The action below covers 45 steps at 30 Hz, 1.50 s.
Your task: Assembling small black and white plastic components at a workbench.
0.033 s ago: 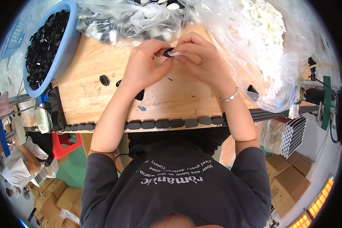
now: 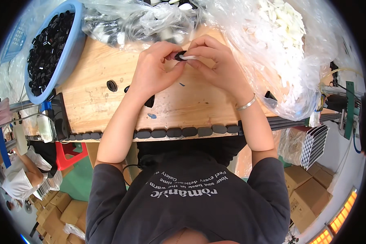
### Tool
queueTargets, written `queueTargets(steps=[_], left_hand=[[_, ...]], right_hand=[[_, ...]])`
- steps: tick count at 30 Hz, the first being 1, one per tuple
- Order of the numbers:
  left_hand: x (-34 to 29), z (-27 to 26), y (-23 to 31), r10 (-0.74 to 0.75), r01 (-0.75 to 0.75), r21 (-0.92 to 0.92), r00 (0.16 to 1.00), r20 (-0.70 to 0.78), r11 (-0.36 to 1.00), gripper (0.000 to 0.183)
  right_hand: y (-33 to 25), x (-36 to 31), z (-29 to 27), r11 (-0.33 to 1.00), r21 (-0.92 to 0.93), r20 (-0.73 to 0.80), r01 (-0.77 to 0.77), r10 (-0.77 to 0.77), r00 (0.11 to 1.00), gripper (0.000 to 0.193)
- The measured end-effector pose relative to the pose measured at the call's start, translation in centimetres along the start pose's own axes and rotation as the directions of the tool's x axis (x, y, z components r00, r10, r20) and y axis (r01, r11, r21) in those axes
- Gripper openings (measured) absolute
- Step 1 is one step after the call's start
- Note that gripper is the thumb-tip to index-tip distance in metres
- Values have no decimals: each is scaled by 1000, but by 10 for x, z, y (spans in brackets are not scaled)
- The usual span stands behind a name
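Above the far middle of the wooden table, my two hands meet at a small black hollow plastic piece [image 2: 179, 55]. My left hand [image 2: 158, 67] pinches it between thumb and fingers. In my right hand [image 2: 215, 61], thumb and forefinger grip a small white strip-like piece [image 2: 188, 57], its tip touching the opening of the black one. Fingers hide part of both pieces. A black ring-shaped piece [image 2: 112, 86] lies left of my left wrist, and another black piece [image 2: 150, 101] shows partly behind my left forearm.
A blue basin [image 2: 79, 44] full of black pieces stands at the left. White pieces [image 2: 282, 24] lie heaped on clear plastic at the right. Black oval pads [image 2: 174, 132] line the table's near edge. One black piece [image 2: 270, 95] lies by my right wrist. Another person [image 2: 30, 173] is at far left.
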State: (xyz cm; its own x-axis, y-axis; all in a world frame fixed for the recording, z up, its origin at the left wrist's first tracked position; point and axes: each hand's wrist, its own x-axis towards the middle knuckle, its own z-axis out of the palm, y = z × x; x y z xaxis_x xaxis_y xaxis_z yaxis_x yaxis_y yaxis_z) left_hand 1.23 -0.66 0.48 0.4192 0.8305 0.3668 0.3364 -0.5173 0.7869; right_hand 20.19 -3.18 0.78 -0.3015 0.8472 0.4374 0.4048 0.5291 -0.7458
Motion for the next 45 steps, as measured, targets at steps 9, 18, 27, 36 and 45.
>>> queueTargets(steps=[9,18,27,36,45], left_hand=[[1,15,-1,-108,16,-417,974,-198,909,16],[-4,15,-2,-120,42,-371,974,-192,928,10],[-3,16,2,-113,63,-362,986,-119,930,6],[-7,23,2,-222,122,-610,971,-92,783,5],[-3,19,-4,-37,6,-509,998,-50,861,4]], right_hand=[[4,-3,-2,818,413,137,-400,378,916,21],[4,-4,9,706,632,83,-319,348,934,25],[-3,-2,15,786,579,-38,-219,295,955,22],[-13,3,16,729,674,-224,-116,352,909,37],[-10,-2,7,946,313,-203,-81,150,968,42]])
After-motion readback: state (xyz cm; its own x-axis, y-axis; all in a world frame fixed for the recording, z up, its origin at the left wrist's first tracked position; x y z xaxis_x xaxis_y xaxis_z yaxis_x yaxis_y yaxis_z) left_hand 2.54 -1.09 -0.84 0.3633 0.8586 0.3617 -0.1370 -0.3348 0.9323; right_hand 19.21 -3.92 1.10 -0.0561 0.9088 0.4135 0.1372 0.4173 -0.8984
